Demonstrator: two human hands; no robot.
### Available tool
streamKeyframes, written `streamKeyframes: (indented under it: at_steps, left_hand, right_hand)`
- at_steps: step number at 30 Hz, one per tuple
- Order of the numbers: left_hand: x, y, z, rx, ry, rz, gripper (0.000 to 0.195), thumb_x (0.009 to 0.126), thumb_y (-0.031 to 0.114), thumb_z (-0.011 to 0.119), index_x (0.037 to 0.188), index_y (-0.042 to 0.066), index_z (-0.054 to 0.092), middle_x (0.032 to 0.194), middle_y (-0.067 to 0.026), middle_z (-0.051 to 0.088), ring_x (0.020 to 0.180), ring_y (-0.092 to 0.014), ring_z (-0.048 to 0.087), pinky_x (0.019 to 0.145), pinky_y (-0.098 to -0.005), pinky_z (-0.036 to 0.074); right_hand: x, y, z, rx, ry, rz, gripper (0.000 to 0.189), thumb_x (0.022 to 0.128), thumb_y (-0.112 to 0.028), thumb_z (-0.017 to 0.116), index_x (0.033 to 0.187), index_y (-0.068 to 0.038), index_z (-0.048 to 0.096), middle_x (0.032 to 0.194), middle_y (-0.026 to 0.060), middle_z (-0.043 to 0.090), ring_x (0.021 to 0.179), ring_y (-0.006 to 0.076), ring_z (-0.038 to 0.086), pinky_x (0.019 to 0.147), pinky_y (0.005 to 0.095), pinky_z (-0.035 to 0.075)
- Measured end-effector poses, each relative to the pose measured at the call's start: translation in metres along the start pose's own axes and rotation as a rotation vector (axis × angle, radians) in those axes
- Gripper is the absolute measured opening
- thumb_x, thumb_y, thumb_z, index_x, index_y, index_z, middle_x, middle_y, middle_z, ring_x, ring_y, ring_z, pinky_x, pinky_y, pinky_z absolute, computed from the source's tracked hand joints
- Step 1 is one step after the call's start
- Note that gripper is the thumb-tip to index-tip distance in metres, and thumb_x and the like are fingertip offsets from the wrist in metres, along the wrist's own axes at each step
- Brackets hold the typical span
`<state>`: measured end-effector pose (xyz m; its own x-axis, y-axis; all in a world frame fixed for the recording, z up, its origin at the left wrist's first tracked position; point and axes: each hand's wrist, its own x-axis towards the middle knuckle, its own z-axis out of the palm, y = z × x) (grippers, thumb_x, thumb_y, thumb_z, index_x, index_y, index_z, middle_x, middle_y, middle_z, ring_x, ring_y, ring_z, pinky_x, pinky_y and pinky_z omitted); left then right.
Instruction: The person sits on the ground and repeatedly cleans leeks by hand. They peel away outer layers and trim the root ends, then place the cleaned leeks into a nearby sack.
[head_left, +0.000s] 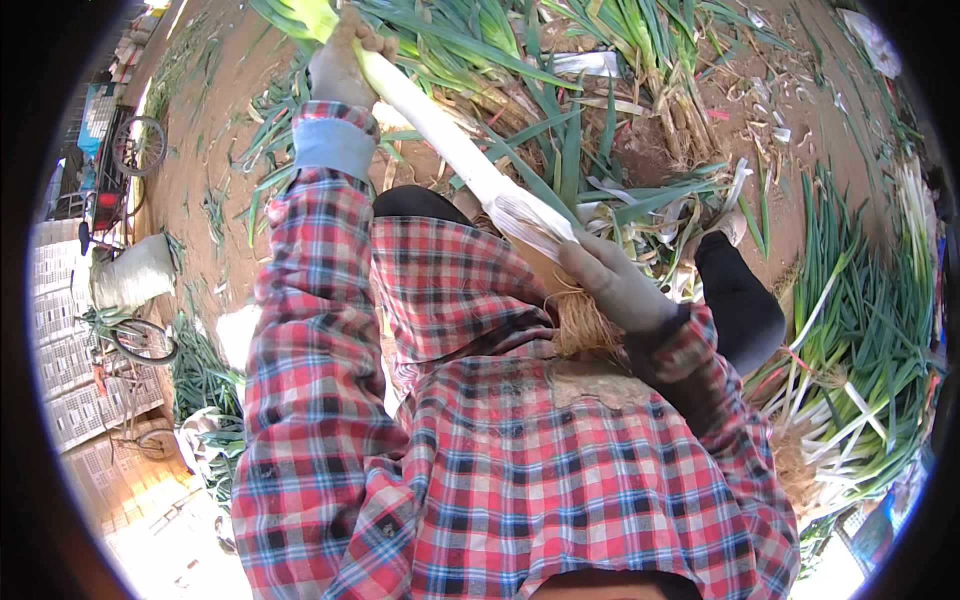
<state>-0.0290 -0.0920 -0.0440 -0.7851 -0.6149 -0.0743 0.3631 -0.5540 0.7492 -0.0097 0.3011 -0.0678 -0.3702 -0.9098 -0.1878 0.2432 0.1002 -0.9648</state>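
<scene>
A long leek or large green onion (435, 127) slants across my lap, its green top away from me and its root end near my right thigh. My left hand (346, 64), in a soiled light glove, is closed around the stalk where white turns green. Near the base, my gloved right hand (619, 281) grips the loose, dry outer skin (531, 217), which looks partly split. Below its fingers hangs a tuft of stringy roots (586, 322). The lower end of the stalk is partly hidden by the right hand.
Untrimmed stalks (679, 90) and peeled leaf scraps (660, 217) lie on the dirt ahead. A tied bunch of green onions (832, 420) rests at my right. Far left are bicycles (139, 145), stacked plastic crates (64, 300) and a pale sack (135, 271).
</scene>
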Motion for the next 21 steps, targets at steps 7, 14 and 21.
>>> streamKeyframes:
  at_steps: [7,14,21]
  left_hand:
    - [0.025,-0.015,-0.083,0.324,0.528,0.011,0.020,0.095,0.014,0.062,0.081,0.003,0.053,0.064,-0.0057,0.050,0.051,-0.019,0.049,0.059,-0.0446,0.057]
    - [0.032,0.017,-0.140,0.316,0.795,-0.005,0.024,0.095,0.023,0.065,0.086,0.004,0.055,0.063,-0.0051,0.051,0.049,-0.021,0.050,0.053,-0.0426,0.054]
    - [0.017,0.063,-0.123,0.483,0.777,0.376,0.041,0.092,0.011,0.066,0.121,-0.007,0.046,0.082,-0.0195,0.066,0.056,-0.028,0.066,0.045,-0.0405,0.054]
  right_hand:
    - [-0.082,-0.004,0.002,-0.119,0.055,0.251,0.035,0.104,-0.027,0.051,0.123,0.002,0.055,0.095,0.0074,0.062,0.089,0.0135,0.053,0.080,0.0294,0.046]
    - [-0.146,-0.048,-0.031,-0.304,0.077,0.621,0.023,0.099,-0.021,0.059,0.101,0.001,0.063,0.071,0.0014,0.055,0.067,0.0110,0.049,0.060,0.0275,0.042]
    - [-0.055,-0.018,-0.090,-1.409,0.505,-0.037,0.040,0.086,-0.015,0.066,0.121,0.000,0.057,0.106,0.0181,0.062,0.100,0.0376,0.059,0.084,0.0428,0.048]
